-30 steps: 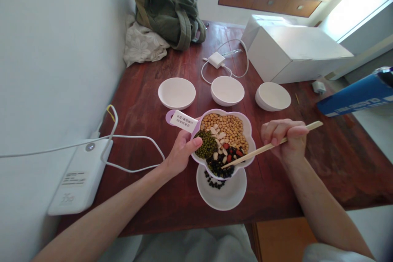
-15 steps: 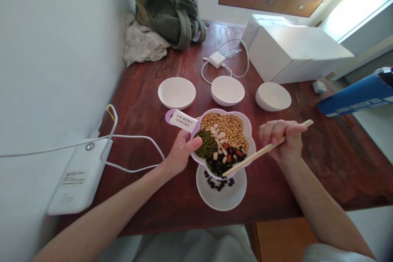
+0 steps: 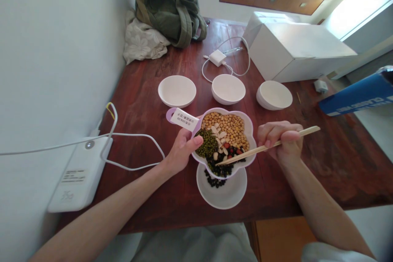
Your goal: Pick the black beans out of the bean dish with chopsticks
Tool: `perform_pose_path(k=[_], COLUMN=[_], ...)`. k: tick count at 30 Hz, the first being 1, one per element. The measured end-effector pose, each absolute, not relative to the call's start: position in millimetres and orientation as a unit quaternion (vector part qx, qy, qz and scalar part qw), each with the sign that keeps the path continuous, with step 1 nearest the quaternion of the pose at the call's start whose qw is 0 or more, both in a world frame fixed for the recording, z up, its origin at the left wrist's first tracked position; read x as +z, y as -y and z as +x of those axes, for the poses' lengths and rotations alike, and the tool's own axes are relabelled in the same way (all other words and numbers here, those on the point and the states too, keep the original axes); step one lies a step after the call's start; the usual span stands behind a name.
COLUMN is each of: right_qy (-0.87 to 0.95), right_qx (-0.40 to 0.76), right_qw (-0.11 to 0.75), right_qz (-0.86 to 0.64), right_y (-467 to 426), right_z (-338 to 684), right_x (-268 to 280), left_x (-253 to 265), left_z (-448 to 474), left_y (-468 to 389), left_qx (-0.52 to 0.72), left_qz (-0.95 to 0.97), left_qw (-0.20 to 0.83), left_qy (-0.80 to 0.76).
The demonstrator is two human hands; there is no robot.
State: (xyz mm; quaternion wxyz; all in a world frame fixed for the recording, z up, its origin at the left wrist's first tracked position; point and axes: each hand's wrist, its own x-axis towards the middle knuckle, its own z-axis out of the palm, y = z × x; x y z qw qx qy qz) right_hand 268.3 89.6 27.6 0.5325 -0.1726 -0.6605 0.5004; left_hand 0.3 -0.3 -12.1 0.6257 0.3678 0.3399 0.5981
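My left hand [image 3: 185,147] grips the left rim of a flower-shaped, lilac-edged bowl [image 3: 252,131] with a labelled handle. Inside lie yellow soybeans [image 3: 231,127], green mung beans [image 3: 206,144], black beans [image 3: 225,170], pale flat seeds and a few red pieces. My right hand [image 3: 281,139] is closed round wooden chopsticks [image 3: 260,148], lying so close together that I cannot count them. Their tips touch among the black beans. Partly under the flower-shaped bowl stands a round white bowl [image 3: 222,199] holding some black beans [image 3: 215,182].
Three white bowls stand in a row behind: left [image 3: 177,91], middle [image 3: 228,89], right [image 3: 274,95]. A white charger [image 3: 217,58] with its cable, a white box [image 3: 301,45] and a green bag [image 3: 167,8] are farther back. A power bank [image 3: 80,176] lies left, a blue cylinder [image 3: 357,97] right.
The chopstick tips have moved left and up, from the near rim farther into the black beans. In the round bowl below, the visible black beans now lie closer together. My left hand holds steady.
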Motion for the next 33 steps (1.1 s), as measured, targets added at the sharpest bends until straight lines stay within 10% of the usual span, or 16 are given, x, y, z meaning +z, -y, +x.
perform_pose_path(k=[33], right_qy=[0.578], right_qx=[0.551], right_qw=[0.561], right_qz=[-0.216], right_y=[-96.5], right_z=[264.4], right_x=[27.0], left_x=[-18.6], left_z=[-1.2], left_y=[-0.1], left_qx=[0.6], left_qz=[0.36], left_qw=[0.617], left_qy=[-0.361])
